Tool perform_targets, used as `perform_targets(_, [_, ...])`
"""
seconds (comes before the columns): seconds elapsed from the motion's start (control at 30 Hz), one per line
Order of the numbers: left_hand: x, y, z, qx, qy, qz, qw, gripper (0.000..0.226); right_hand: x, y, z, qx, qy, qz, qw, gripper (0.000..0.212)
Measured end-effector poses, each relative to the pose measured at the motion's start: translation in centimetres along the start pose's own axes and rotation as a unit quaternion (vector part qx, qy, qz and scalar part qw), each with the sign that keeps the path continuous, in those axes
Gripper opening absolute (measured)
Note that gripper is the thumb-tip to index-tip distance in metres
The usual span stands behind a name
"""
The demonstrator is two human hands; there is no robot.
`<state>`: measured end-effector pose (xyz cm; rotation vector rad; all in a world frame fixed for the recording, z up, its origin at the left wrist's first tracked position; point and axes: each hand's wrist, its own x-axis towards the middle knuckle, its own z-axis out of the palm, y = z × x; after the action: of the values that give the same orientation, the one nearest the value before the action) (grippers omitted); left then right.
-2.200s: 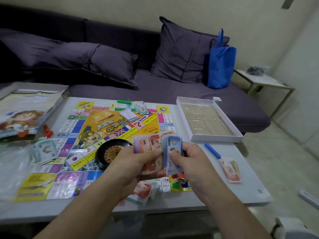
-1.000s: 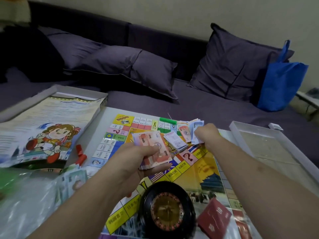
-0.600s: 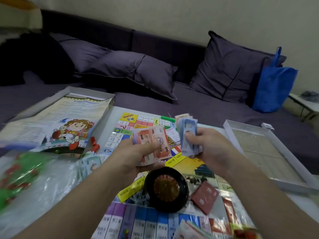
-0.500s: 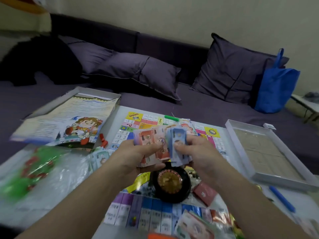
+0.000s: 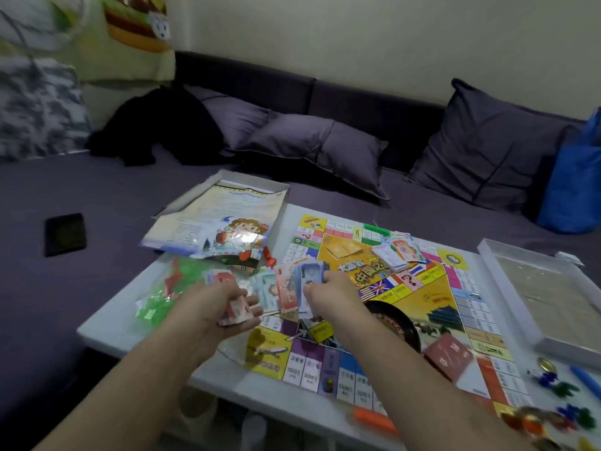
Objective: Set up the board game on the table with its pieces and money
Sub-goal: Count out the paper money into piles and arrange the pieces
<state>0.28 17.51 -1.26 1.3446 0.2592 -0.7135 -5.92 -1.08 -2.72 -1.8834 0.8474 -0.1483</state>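
- Left hand (image 5: 224, 304): fingers curled round a small bundle of reddish notes (image 5: 239, 312), held just above the game board's (image 5: 383, 307) left edge; the notes are motion-blurred.
- Right hand (image 5: 328, 291): fingers and thumb pinch a fan of blue and orange notes (image 5: 300, 288), whose long axes stand roughly upright, tilted slightly toward the sofa (image 5: 325, 102).
- Green-tinted notes (image 5: 268, 288): between the two hands, over the board's left edge; which hand carries them cannot be told.
- Game board: lies flat on the white table (image 5: 130, 314), its long axis running from the near table edge toward the sofa, skewed rightward.
- Loose money pile (image 5: 398, 252): rests on the board's far part, beside a green stick (image 5: 375, 227).
- Roulette wheel (image 5: 395, 323): on the board's centre, partly hidden by the right forearm; a red card deck (image 5: 447, 354) lies just nearer.
- Box lid (image 5: 224, 222): overhangs the table corner left of the board; a clear bag of green and red pieces (image 5: 166, 291) lies nearer, left of the board.
- Box tray (image 5: 536, 288): right of the board, its wall close to the board's right edge.
- Tokens (image 5: 559, 388) and an orange stick (image 5: 374, 418): beside the board's near-right corner.
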Motion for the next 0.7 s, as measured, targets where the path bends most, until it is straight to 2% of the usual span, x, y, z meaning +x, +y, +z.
perform_targets(0.1, [0.0, 1.0, -1.1, -0.004, 0.014, 0.005, 1.0, 0.006, 1.7, -0.4, 2.6, -0.028, -0.007, 0.025, 0.999, 0.02])
perform_targets(0.23, [0.1, 1.5, -0.5, -0.01, -0.006, 0.017, 1.0, 0.013, 2.3, -0.3, 3.3, -0.027, 0.003, 0.031, 0.999, 0.014])
perform_targets(0.37, [-0.3, 1.4, 1.1, -0.007, -0.039, 0.034, 0.999, 0.02, 0.4, -0.4, 0.6, -0.004, 0.015, 0.018, 1.0, 0.008])
perform_targets(0.43, [-0.5, 1.1, 2.1, 0.001, -0.056, 0.044, 0.997, 0.021, -1.2, -0.4, -1.9, 0.035, 0.028, -0.007, 0.999, 0.014])
perform_targets(0.53, [-1.2, 0.1, 4.1, 0.032, -0.101, 0.06, 0.993, 0.026, -4.6, -0.5, -5.4, 0.151, 0.004, -0.041, 0.988, 0.013])
perform_targets(0.7, [-4.3, -1.8, 8.7, 0.082, -0.219, 0.046, 0.971, 0.033, -7.8, 1.8, -8.9, 0.147, 0.01, -0.064, 0.987, 0.017])
